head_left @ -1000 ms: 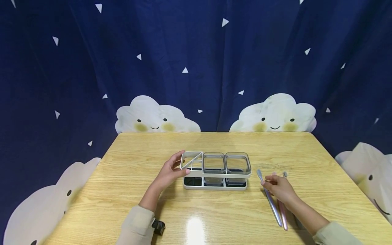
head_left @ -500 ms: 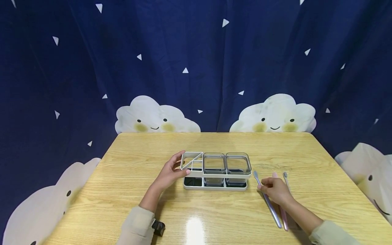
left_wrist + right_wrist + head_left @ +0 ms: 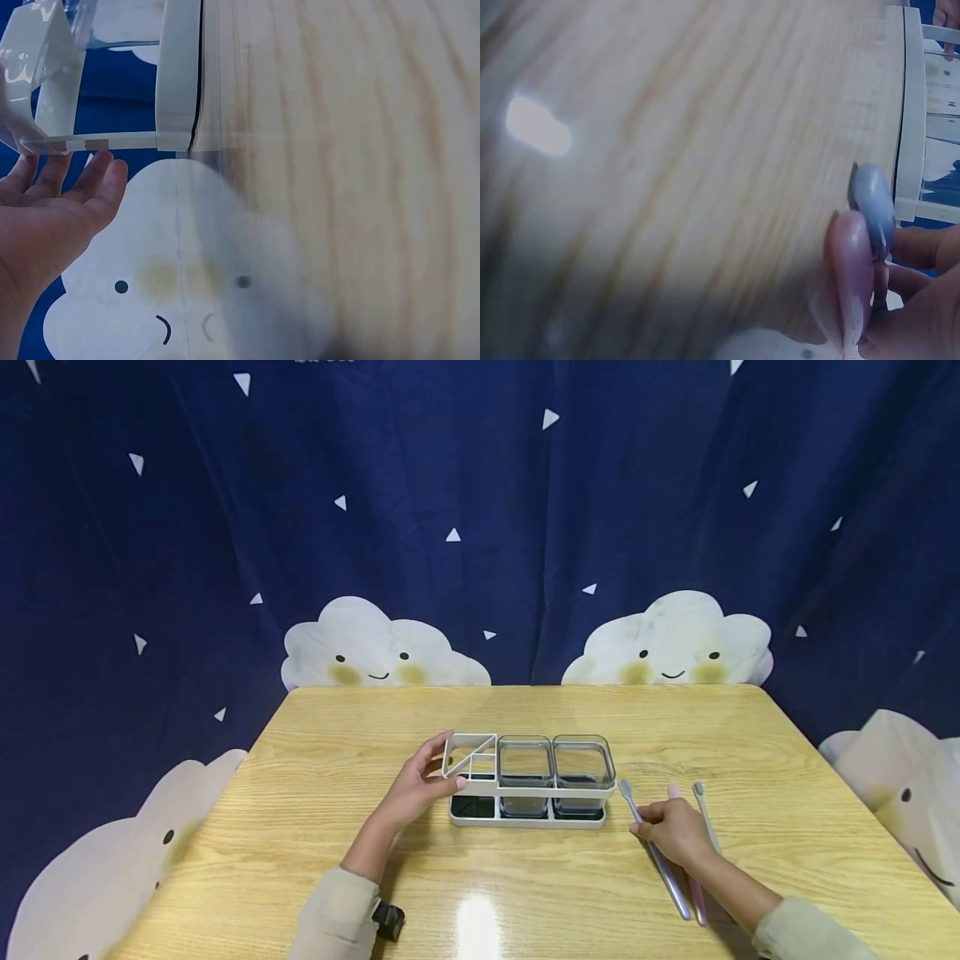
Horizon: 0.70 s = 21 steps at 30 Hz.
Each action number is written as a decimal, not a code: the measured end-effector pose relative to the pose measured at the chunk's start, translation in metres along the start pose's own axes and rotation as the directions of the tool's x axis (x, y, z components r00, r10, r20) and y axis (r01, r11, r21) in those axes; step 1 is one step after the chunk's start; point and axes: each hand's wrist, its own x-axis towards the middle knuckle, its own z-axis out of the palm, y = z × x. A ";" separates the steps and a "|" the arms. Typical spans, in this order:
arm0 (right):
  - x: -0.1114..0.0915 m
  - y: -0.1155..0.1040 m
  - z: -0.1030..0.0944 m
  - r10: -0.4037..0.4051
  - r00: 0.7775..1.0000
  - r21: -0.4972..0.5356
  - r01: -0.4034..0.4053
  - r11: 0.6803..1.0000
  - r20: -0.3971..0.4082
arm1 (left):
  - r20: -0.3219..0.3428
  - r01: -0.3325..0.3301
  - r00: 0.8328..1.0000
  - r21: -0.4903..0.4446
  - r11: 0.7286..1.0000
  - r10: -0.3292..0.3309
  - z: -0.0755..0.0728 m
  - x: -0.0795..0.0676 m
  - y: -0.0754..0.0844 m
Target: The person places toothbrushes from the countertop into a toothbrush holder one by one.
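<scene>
A white two-tier toothbrush holder stands mid-table with two clear square cups in it. My left hand grips its left end, the thumb at the front of the upper frame and the fingers behind. My right hand pinches a lavender-blue toothbrush between thumb and fingers, just right of the holder. Under that hand lies a pink toothbrush, partly hidden. A grey toothbrush lies to its right, its lower part covered by the forearm. In the right wrist view the blue and pink handle ends show side by side.
The wooden table reaches back to a dark blue curtain with white triangles and cloud shapes. A black device sits at the left wrist.
My right hand has lowered slightly leftward onto the blue toothbrush, whose head has shifted left. More of the pink and grey brushes shows. My left hand has stayed on the holder.
</scene>
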 end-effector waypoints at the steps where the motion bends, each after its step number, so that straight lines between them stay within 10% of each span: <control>1: 0.000 0.001 0.000 -0.011 1.000 -0.002 0.011 1.000 -0.007 | 0.003 -0.002 1.000 -0.002 1.000 0.002 0.000 0.000 0.000; 21: 0.006 0.004 0.012 0.060 0.985 0.049 -0.052 0.997 -0.162 | 0.036 0.030 0.999 0.027 0.999 -0.031 0.006 -0.010 0.031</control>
